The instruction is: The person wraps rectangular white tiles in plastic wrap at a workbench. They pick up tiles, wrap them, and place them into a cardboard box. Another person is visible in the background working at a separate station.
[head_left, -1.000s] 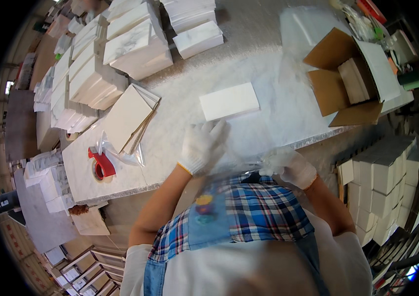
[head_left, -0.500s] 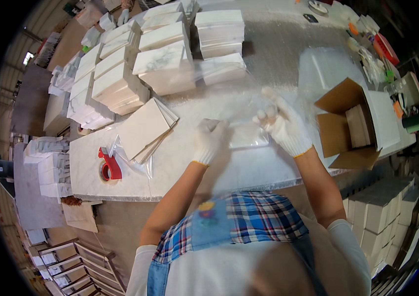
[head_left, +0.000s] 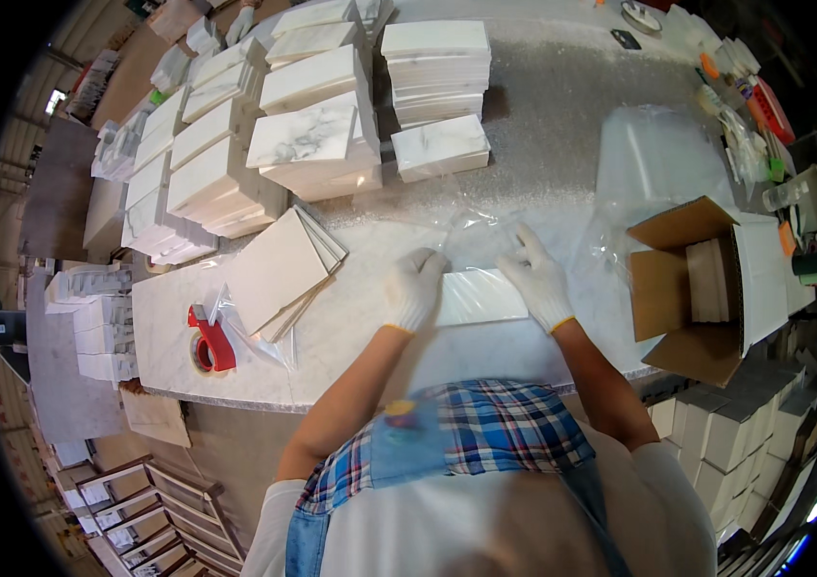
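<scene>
- White tile (head_left: 481,298): rectangular, glossy with wavy reflections; lies flat on the pale worktop (head_left: 481,348), long sides running roughly left to right.
- Clear plastic film (head_left: 483,221): thin, crinkled, shiny; spreads loosely beyond the tile's far edge; its exact outline is hard to tell.

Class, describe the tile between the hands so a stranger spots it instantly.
Start at the near edge of the pale worktable. Between the left hand and right hand lies a white tile. Unlike the stacked tiles beyond, it lies alone under clear film.
</scene>
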`<action>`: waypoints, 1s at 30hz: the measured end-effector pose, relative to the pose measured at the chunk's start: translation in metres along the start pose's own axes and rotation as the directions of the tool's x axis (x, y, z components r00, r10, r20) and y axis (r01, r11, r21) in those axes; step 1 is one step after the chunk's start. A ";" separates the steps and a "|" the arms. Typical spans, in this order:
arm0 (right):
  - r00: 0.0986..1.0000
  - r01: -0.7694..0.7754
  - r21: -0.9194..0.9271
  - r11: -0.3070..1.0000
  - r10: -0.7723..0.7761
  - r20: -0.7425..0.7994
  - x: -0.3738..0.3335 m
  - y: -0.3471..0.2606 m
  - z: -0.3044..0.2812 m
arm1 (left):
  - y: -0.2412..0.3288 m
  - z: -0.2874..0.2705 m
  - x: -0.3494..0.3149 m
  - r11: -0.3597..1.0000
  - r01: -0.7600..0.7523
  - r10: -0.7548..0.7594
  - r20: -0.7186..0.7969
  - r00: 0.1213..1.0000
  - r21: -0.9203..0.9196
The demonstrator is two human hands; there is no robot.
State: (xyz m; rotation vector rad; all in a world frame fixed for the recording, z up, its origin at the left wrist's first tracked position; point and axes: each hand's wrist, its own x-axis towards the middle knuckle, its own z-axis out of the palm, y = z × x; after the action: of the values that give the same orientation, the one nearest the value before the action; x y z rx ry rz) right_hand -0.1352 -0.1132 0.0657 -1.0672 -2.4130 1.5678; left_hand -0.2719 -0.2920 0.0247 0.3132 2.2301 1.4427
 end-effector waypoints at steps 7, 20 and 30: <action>0.991 0.105 0.215 0.971 -0.085 -0.098 0.009 0.022 0.024 | 0.021 -0.008 -0.011 0.996 -0.027 0.028 -0.005 1.000 0.086; 0.999 0.037 0.113 0.993 -0.037 -0.003 -0.002 0.013 0.010 | 0.004 -0.018 -0.023 0.961 0.155 -0.134 0.106 0.985 -0.227; 0.968 0.251 -0.216 0.944 -0.240 0.075 0.028 0.020 0.004 | 0.012 -0.021 -0.024 0.907 -0.039 0.037 0.013 0.999 0.420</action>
State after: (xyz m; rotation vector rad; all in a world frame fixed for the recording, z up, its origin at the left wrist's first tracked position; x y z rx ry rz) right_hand -0.1482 -0.0954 0.0389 -0.7243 -2.6824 1.2807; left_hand -0.2624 -0.3132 0.0489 0.4996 2.5313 0.9594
